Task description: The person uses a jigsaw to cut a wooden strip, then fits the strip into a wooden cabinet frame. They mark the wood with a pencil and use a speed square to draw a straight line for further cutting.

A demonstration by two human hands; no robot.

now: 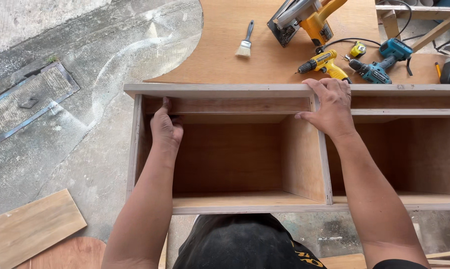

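A plywood cabinet frame (225, 90) lies below me with open compartments. My left hand (165, 127) reaches into the left compartment and presses against a narrow wooden strip (235, 105) under the top rail, with a small dark thing at its fingers that I cannot make out. My right hand (328, 105) rests flat on the top rail where the upright divider (304, 154) meets it, fingers spread over the edge.
Beyond the frame lies a plywood sheet (225, 45) carrying a paintbrush (245, 42), a yellow circular saw (304, 20), a yellow drill (324, 64), a teal drill (382, 62) and a tape measure (358, 49). Dusty concrete floor (60, 129) and a loose board (28, 226) are at left.
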